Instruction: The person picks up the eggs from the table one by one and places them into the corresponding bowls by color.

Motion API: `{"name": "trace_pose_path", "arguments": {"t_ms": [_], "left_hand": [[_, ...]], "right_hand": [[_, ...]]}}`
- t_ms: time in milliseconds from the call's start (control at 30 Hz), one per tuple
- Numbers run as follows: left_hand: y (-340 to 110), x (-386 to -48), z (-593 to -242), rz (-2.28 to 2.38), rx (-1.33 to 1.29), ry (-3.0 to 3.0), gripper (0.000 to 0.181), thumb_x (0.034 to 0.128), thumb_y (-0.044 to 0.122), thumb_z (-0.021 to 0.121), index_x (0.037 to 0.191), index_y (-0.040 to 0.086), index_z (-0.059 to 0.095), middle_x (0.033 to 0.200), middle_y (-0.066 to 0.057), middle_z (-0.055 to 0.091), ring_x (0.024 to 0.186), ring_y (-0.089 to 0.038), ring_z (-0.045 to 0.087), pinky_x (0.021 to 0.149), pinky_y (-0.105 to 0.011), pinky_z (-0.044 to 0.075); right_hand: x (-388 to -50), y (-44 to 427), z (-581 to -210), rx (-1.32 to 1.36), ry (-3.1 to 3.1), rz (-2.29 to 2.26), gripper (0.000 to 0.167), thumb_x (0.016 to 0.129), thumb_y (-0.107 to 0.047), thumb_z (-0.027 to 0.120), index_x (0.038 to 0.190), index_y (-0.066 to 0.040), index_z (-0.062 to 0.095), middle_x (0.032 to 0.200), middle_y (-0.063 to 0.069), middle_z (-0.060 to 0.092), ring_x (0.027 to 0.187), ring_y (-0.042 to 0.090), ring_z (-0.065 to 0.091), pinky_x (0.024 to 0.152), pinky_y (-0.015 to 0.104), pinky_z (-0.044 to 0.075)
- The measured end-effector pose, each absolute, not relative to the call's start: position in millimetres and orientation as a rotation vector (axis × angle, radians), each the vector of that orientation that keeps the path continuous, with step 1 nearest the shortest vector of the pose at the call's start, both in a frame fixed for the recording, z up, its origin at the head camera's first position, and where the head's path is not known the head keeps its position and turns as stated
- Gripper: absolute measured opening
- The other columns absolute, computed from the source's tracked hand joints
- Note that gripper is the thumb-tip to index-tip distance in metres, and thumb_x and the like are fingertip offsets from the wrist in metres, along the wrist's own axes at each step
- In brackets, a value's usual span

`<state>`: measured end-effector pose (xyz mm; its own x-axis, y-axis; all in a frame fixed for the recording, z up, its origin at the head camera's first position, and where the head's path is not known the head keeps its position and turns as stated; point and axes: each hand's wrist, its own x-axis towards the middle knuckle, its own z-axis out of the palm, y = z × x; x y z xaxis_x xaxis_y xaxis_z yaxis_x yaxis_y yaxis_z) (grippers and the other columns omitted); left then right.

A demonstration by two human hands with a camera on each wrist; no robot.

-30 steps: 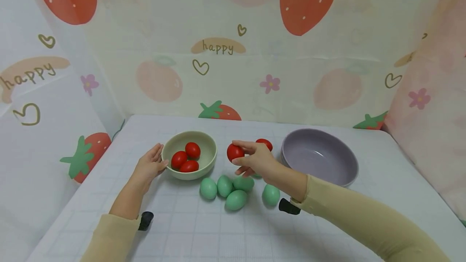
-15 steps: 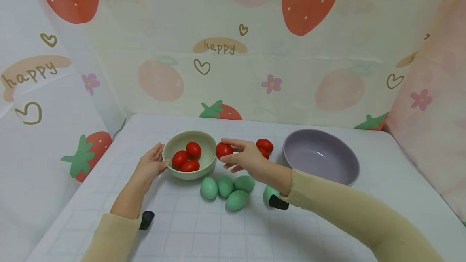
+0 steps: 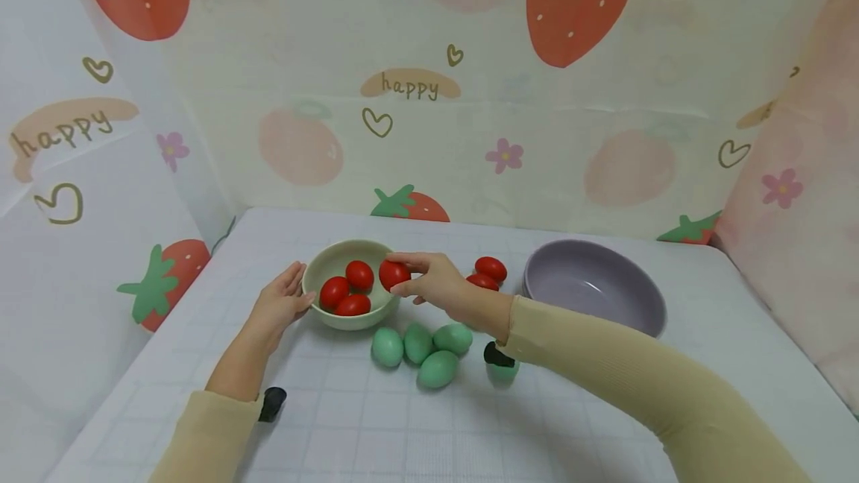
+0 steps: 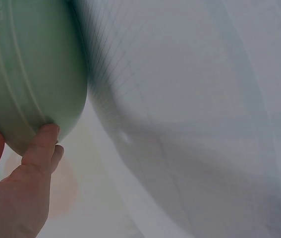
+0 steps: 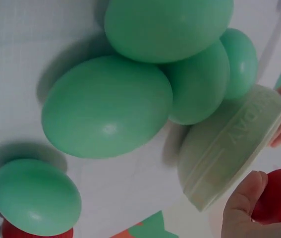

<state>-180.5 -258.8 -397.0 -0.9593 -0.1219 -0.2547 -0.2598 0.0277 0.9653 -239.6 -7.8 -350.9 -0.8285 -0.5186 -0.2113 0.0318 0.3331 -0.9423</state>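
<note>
A pale green bowl [image 3: 352,323] holds three red eggs [image 3: 353,305]. My left hand [image 3: 278,306] grips its left side, thumb at the rim; in the left wrist view the fingers [image 4: 43,141] press on the outer wall of the bowl [image 4: 41,64]. Between thumb and fingers, my right hand [image 3: 439,285] pinches another red egg [image 3: 394,275] at the bowl's right rim. The right wrist view has this red egg [image 5: 275,196] in the hand [image 5: 244,213], beside the bowl [image 5: 219,144].
Several green eggs [image 3: 438,369] lie in front of the bowls, one [image 3: 503,373] partly behind the right wrist's black device [image 3: 499,354]. Two red eggs [image 3: 491,269] lie right of the right hand, near a purple bowl [image 3: 593,285]. A printed curtain [image 3: 416,21] hangs behind the table.
My right hand has moved left with the red egg, from between the bowls to the green bowl's right rim. My left hand has stayed on the bowl.
</note>
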Motion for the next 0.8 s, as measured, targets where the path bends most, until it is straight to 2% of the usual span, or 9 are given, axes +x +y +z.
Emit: {"name": "trace_pose_path", "arguments": {"t_ms": [167,367,633,800], "left_hand": [[-259,-181,-397,2.086,-0.409,2.173,0.075,0.0988,-0.005,0.046,0.155,0.006,-0.002,0.161,-0.009,0.001,0.147,-0.023,0.003,0.113,-0.043,0.024],[-258,-182,-397,2.091,-0.417,2.172,0.074,0.0986,-0.005,0.046,0.155,0.006,-0.001,0.161,-0.009,0.003,0.147,-0.023,0.005,0.113,-0.043,0.025],[-259,-182,-397,2.096,-0.415,2.170,0.074,0.0987,-0.006,0.045,0.155,0.006,-0.001,0.161,-0.009,0.002,0.147,-0.023,0.005,0.113,-0.043,0.025],[-260,-183,-398,2.099,-0.421,2.162,0.075,0.0989,-0.005,0.047,0.155,0.008,-0.002,0.161,-0.008,0.002,0.147,-0.023,0.005,0.113,-0.043,0.025]], "right_hand": [[-247,-18,-352,-0.537,2.124,-1.440,0.050,0.090,-0.005,0.068,0.137,-0.016,0.058,0.130,0.007,0.058,0.106,0.020,0.055,0.080,0.034,0.051],[-263,-31,-354,-0.636,2.130,-1.338,0.049,0.089,-0.003,0.068,0.135,-0.012,0.059,0.114,0.009,0.065,0.097,0.018,0.055,0.078,0.033,0.051],[-282,-44,-354,-0.775,2.093,-1.150,0.049,0.090,-0.003,0.067,0.136,-0.013,0.058,0.125,0.007,0.061,0.105,0.019,0.052,0.070,0.026,0.050],[-289,-50,-357,-0.814,2.091,-1.072,0.048,0.089,0.002,0.066,0.134,-0.012,0.060,0.125,0.008,0.060,0.102,0.018,0.053,0.067,0.024,0.049]]}}
